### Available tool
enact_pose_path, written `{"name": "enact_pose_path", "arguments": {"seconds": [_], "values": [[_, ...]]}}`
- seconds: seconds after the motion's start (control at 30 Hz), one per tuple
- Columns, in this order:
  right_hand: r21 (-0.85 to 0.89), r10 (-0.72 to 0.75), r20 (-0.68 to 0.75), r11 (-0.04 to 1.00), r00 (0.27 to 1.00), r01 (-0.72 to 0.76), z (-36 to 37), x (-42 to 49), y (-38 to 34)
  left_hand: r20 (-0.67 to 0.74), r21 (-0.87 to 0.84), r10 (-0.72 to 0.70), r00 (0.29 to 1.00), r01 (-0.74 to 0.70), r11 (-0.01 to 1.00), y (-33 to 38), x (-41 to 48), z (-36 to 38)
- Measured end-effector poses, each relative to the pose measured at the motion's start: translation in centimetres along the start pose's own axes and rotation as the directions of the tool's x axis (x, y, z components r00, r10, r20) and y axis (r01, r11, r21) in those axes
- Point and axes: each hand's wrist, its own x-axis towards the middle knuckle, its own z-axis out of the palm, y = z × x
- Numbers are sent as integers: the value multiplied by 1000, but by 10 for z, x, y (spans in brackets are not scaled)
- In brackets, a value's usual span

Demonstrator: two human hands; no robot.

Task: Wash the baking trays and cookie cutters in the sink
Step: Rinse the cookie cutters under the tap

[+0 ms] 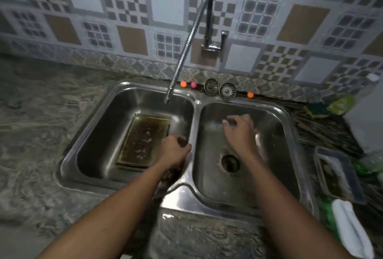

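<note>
A dirty baking tray point(143, 138) with brown residue lies flat in the left basin of the steel double sink point(193, 113). My left hand point(174, 151) hovers at the tray's right edge beside the divider, fingers curled; whether it grips anything is unclear. My right hand point(240, 130) is over the right basin, above the drain point(230, 163), fingers curled loosely and blurred. A second dirty tray point(335, 173) rests on the counter right of the sink. No cookie cutters are visible.
The flexible faucet point(186, 51) ends over the left basin, with no water running. Two strainer plugs point(219, 90) and small coloured balls point(183, 84) sit on the back rim. A sponge point(317, 109), green packets and a white cloth point(350, 225) lie on the right counter.
</note>
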Motion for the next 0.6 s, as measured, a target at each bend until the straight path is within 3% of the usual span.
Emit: {"name": "enact_pose_path", "arguments": {"seconds": [0.17, 0.33, 0.6], "values": [[47, -55, -46, 997, 997, 57, 40, 87, -77, 55, -57, 19, 998, -16, 998, -19, 56, -46], [11, -60, -92, 998, 994, 61, 34, 167, -126, 108, -96, 51, 993, -41, 995, -14, 90, -72], [-168, -136, 23, 976, 990, 138, 14, 249, -165, 144, -232, 93, 985, -57, 971, -1, 117, -90]]}}
